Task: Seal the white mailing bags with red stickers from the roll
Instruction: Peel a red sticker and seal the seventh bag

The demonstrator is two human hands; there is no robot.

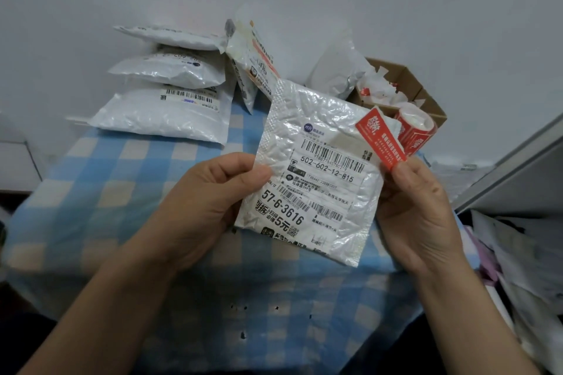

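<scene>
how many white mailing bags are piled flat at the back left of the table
3: the bottom bag, the middle bag on it, the top bag above. More may be hidden behind the pile.

Blue checked cloth (122,192) bears stacked white mailing bags (158,116) and a cardboard box (406,79).

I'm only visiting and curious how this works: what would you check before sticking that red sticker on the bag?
1. The white mailing bag is gripped by the left hand: ok.
2. The red sticker is pinched at its lower end by the right hand: ok.
3. Sticker flat, not curled on itself: ok.
4. Bag's opening folded shut: cannot tell.
5. Sticker's backing removed: cannot tell.
6. The sticker roll stands nearby for the next bag: ok.
</scene>
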